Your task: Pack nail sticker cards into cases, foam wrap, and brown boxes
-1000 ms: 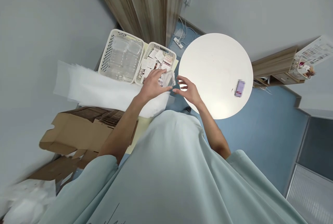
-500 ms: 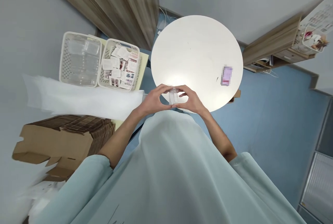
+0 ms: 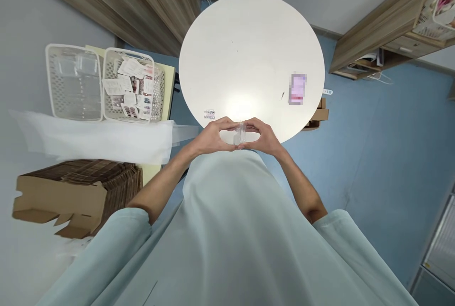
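A small clear plastic box is held in front of my body, at the near edge of the round white table. My left hand grips its left side, thumb below and fingers above. From the right, my right hand holds it the same way, and the two hands' fingertips nearly meet. Whether the box has anything inside is too small to tell. Just beyond my left hand, a little patterned piece with rows of small dark spots lies on the table.
A blurred purple item lies on the table's right side. To the left stand a basket of clear plastic boxes and a basket of printed cards. White sheets and folded cardboard boxes are nearer. A wooden cabinet is at right.
The view has shifted, so the table and baskets sit further left. The patterned piece on the table now shows beyond my left hand. Both hands still hold the clear box, turned slightly.
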A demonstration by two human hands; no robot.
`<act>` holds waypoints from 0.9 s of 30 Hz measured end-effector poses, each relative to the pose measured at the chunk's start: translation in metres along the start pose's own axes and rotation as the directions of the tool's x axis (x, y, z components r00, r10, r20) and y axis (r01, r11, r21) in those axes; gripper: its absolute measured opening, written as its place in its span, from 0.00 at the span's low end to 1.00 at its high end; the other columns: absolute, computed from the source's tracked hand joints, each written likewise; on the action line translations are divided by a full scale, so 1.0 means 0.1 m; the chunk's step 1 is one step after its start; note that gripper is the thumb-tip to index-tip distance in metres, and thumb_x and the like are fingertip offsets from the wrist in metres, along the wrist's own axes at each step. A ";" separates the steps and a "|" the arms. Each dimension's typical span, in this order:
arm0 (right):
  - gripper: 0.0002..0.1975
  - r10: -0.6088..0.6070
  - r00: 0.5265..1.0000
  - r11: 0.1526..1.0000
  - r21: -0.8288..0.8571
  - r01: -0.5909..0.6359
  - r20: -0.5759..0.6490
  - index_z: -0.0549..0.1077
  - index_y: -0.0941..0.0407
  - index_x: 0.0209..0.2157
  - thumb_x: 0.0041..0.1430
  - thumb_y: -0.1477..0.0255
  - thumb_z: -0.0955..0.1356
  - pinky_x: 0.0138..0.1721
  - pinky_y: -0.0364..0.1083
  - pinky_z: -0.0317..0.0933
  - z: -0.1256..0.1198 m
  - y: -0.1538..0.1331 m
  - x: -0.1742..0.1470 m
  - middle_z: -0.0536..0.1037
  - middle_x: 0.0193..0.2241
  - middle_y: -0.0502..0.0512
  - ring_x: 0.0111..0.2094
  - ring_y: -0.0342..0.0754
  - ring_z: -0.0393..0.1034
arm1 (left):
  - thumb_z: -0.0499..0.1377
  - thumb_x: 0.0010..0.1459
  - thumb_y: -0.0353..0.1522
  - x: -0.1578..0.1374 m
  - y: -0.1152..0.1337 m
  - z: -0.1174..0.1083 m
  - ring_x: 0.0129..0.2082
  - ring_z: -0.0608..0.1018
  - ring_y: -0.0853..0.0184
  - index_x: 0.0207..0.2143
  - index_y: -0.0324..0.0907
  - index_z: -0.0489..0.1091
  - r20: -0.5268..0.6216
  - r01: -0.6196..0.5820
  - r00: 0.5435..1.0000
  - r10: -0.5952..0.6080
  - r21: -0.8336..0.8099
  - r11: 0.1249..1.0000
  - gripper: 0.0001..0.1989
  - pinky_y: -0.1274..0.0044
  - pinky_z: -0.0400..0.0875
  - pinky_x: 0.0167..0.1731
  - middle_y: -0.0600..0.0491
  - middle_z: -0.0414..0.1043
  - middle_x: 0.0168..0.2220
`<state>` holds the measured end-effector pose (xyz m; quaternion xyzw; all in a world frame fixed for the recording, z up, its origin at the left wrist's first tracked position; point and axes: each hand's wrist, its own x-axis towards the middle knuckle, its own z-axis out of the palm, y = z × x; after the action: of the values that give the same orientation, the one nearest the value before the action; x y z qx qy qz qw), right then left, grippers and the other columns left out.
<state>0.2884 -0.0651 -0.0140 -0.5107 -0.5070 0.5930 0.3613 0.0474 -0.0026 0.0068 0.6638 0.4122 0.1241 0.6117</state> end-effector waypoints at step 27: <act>0.41 -0.009 0.993 0.994 0.105 0.021 -0.118 0.81 0.43 0.62 0.48 0.46 0.86 0.70 0.64 0.75 0.58 -0.38 0.10 0.76 0.56 0.55 0.59 0.59 0.80 | 0.83 0.47 0.52 -0.25 0.13 -0.58 0.57 0.82 0.52 0.63 0.59 0.83 0.070 -0.065 0.994 0.078 -0.170 0.983 0.40 0.49 0.78 0.68 0.50 0.75 0.51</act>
<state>0.2264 -0.0606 0.0182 -0.5209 -0.4567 0.5852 0.4215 -0.0022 0.0219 0.0398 0.6286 0.3522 0.1547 0.6759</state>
